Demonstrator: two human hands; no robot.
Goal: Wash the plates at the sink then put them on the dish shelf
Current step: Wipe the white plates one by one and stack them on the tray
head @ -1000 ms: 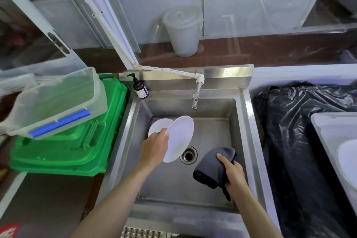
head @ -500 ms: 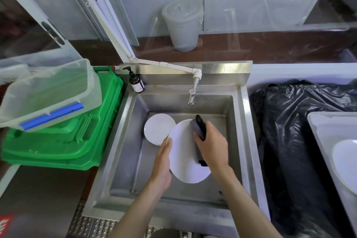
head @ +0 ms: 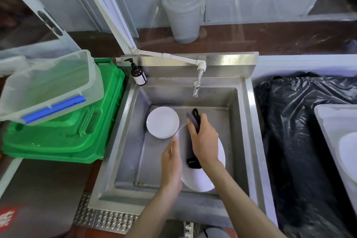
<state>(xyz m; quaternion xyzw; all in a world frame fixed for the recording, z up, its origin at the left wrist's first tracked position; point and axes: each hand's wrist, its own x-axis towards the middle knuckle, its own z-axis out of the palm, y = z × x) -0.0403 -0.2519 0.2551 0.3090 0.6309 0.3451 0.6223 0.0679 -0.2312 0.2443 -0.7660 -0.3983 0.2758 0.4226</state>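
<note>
Over the steel sink (head: 249, 121) the left hand (head: 171, 164) holds a large white plate (head: 202, 177) by its left edge, fingers curled round the rim, the plate tilted up above the basin floor. The right hand (head: 204, 141) grips a dark grey cloth (head: 195, 120) and presses it against the face of the plate; the cloth's ends show above and below the hand. Just to the far left of that plate, a stack of smaller white plates (head: 162, 122) lies on the sink bottom, its near edge slightly overlapped by the held plate. The tap (head: 196, 88) hangs over the far side of the basin, fed by a white pipe (head: 170, 56). A brown pump bottle (head: 138, 74) stands on the far-left corner of the sink. To the left lie green crates (head: 63, 135) with a clear tub (head: 50, 83) resting tilted on top. To the right, black plastic sheeting (head: 301, 131) and a white tray (head: 336, 127) carrying another plate (head: 348, 154). Beyond the glass stands a lidded bucket (head: 183, 13).
</note>
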